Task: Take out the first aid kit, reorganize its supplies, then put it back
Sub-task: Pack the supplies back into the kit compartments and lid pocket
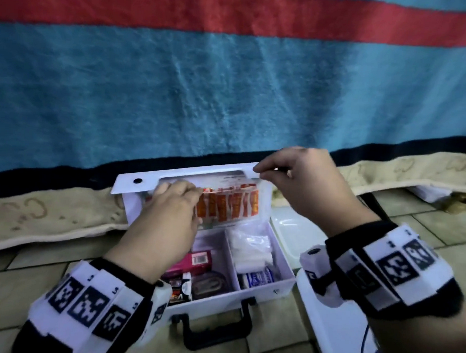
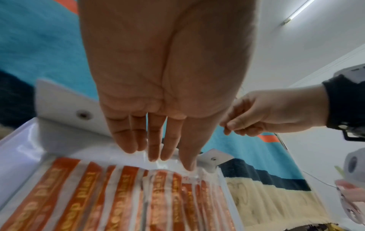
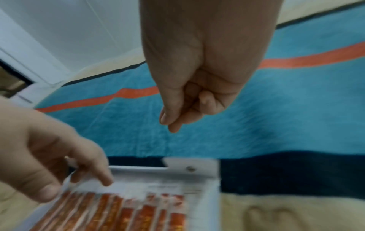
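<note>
The white first aid kit (image 1: 283, 282) lies with its lid up on the tiled floor, and the lid (image 1: 130, 182) leans back against a blue blanket. A clear pocket in the lid holds several orange plaster strips (image 1: 225, 205) (image 2: 118, 195). My left hand (image 1: 178, 190) reaches into the lid, its straight fingers (image 2: 158, 148) touching the pocket's top edge. My right hand (image 1: 261, 171) hovers at the lid's top right corner (image 3: 197, 168). In the right wrist view its thumb presses the curled forefinger (image 3: 168, 123), and nothing shows between them.
The base holds a pink box (image 1: 193, 260), bagged white gauze (image 1: 250, 243) and a blue-and-white packet (image 1: 259, 277). A black handle (image 1: 214, 330) faces me. A clear tray (image 1: 291, 232) and a white plastic piece (image 1: 334, 327) lie to the right. A beige mat (image 1: 51, 216) lies behind.
</note>
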Motion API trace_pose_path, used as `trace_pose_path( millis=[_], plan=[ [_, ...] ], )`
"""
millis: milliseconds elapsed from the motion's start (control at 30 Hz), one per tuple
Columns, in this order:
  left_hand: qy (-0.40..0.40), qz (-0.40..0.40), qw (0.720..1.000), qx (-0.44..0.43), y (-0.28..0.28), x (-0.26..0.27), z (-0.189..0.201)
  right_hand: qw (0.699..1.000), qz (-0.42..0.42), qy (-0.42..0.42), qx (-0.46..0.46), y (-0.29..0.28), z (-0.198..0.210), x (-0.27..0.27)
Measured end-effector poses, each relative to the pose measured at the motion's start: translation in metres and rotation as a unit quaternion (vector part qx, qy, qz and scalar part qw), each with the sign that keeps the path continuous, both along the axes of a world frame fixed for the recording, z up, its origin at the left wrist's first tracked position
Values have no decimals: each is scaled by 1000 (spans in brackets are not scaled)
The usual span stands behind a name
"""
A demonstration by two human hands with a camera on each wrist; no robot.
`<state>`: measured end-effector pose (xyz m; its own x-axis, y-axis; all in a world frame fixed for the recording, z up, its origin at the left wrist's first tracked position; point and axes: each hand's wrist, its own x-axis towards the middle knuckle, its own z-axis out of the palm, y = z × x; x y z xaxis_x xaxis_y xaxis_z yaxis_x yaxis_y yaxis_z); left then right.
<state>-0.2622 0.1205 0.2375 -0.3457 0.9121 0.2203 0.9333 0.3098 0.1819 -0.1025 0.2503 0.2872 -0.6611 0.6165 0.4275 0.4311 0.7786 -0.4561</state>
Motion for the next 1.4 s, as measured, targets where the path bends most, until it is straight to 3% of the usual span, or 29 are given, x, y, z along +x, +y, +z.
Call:
trace_pose_path(
  millis=[167,333,433,500,567,667,867,1133,1400],
  plan=[
    [-20,-80,997,-2,5,48,6,989,-141,-22,-44,11,-14,99],
    [-41,-191,979,-61,26,107,-7,935,-242,-215,-144,8,-66,184],
    [-16,-245,963,-114,42,139,-22,885,-230,-371,-162,-8,-96,210],
    [-9,-271,951,-151,53,158,-31,864,-219,-426,-158,-19,-108,214],
    [-6,-285,940,-185,65,175,-38,853,-241,-435,-160,-24,-120,213],
    [16,-304,928,-214,88,197,-50,863,-260,-403,-160,-25,-132,210],
    [13,-390,887,-247,119,226,-77,864,-240,-430,-101,-19,-133,216],
    [55,-366,899,-233,123,244,-81,867,-245,-426,-81,-15,-133,216],
    [136,-367,880,-269,124,252,-78,875,-259,-403,-76,-6,-140,216]
  ],
)
